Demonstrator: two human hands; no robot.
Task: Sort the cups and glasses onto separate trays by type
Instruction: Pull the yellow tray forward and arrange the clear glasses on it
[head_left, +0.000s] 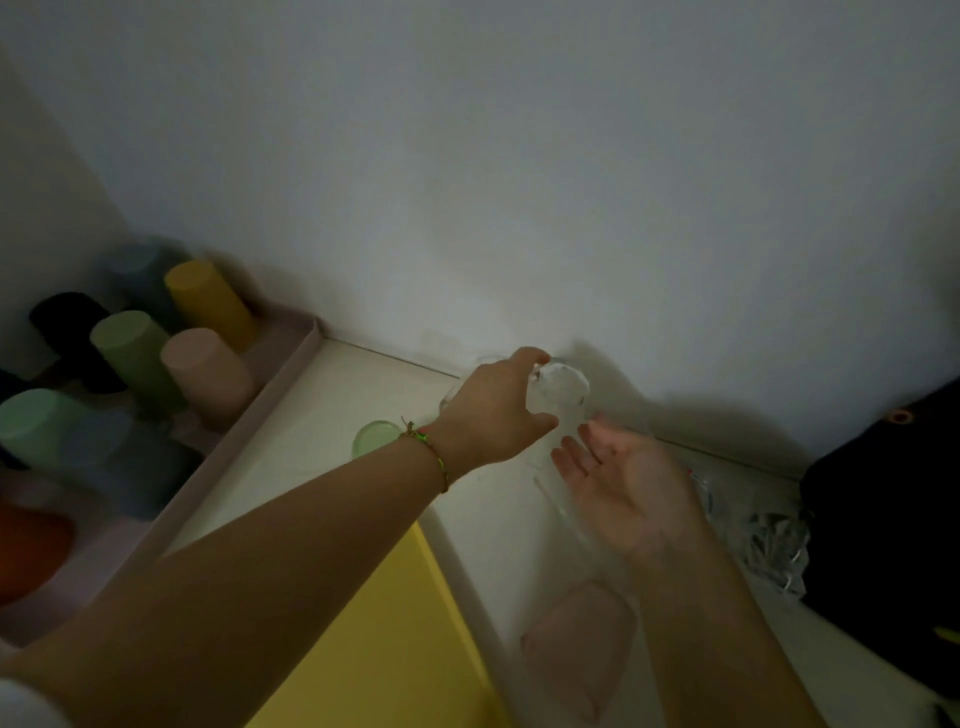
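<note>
My left hand (496, 413) grips a clear glass (561, 389) turned upside down, close to the wall. My right hand (628, 486) is open, palm up, just below and right of that glass, not touching it. A pale green glass (375, 437) stands on the white surface beside my left wrist. On the left, a pink tray (270, 395) holds several upturned coloured cups: yellow (208, 301), olive green (132, 353), pink (205, 371), mint (36, 423), black and blue. Under my right forearm lies a pinkish glass (582, 644). The picture is dim and blurred.
A yellow tray or board (384, 639) lies at the bottom middle. Cut clear glassware (769, 545) sits at the right beside a black bag (883, 519). The white wall (519, 182) rises right behind the work surface. An orange cup (31, 551) is at the far left.
</note>
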